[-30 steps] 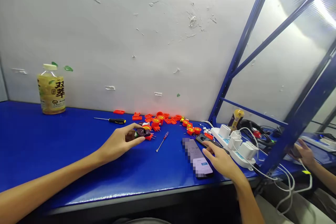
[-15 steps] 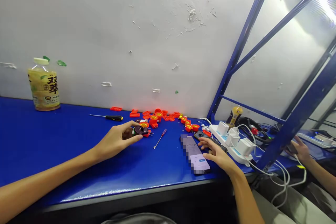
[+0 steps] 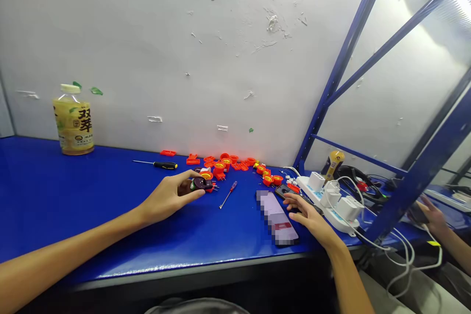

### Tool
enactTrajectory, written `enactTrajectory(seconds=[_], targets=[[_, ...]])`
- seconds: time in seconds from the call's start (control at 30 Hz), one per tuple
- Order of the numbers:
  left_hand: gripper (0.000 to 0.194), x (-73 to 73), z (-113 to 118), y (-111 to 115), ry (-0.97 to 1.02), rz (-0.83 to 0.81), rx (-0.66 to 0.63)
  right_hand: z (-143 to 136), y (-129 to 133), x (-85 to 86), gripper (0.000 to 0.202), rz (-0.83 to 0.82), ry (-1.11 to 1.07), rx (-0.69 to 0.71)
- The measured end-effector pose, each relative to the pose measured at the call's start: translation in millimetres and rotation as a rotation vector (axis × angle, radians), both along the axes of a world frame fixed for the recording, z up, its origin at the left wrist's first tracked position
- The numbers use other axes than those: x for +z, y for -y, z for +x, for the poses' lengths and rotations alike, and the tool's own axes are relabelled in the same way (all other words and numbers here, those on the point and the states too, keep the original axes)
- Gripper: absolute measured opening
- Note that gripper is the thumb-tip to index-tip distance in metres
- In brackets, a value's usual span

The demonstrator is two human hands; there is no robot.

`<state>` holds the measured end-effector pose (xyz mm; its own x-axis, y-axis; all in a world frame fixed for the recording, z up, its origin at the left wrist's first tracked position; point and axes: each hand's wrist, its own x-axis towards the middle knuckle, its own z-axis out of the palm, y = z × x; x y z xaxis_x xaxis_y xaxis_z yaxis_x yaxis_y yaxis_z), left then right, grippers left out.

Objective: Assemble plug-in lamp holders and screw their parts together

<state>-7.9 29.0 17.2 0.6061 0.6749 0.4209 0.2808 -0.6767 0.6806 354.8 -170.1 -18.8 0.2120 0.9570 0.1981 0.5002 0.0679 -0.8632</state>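
My left hand [image 3: 171, 196] is wrapped round a dark brown device [image 3: 196, 185] with a rounded end, beside the red plastic parts [image 3: 220, 169]. My right hand [image 3: 307, 216] hovers with loosely spread fingers at the right edge of a phone [image 3: 277, 218] lying on the blue table; nothing shows in its grasp. A second dark phone-like object [image 3: 282, 190] lies just beyond those fingers, partly hidden. Between the hands is a small screwdriver [image 3: 228, 195] with a purple handle. Another screwdriver [image 3: 165, 165], black and yellow, lies farther back on the left.
A drink bottle [image 3: 75, 122] stands at the back left. At the right, a white power strip [image 3: 344, 225] with chargers and cables lies near a blue metal post [image 3: 415, 171]. Behind it is a yellow bottle [image 3: 333, 164]. Another person's hand [image 3: 434, 216] holds a dark phone.
The view has shifted slightly, so things appear farther right. The phone's screen shows a reddish patch where a white panel was. Both hands keep nearly the same places over the table.
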Motion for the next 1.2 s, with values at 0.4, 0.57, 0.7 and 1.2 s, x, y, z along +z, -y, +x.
enactTrajectory(seconds=[0.4,0.57,0.7,1.2], targets=[[0.041,2.8,0,4,-0.014,-0.013,-0.009,-3,-7,-4.3,0.040,0.046,0.159,-0.066],[0.041,2.0,0,3,-0.023,-0.008,-0.005,-8,-5,-2.2,0.038,0.041,0.201,-0.084],[0.042,1.9,0,3,-0.026,-0.010,0.001,-8,-5,-2.9,0.038,0.045,0.224,-0.080],[0.044,-4.1,-1,0,-0.076,0.002,-0.019,-26,-28,2.7,0.068,-0.126,0.498,-0.287]])
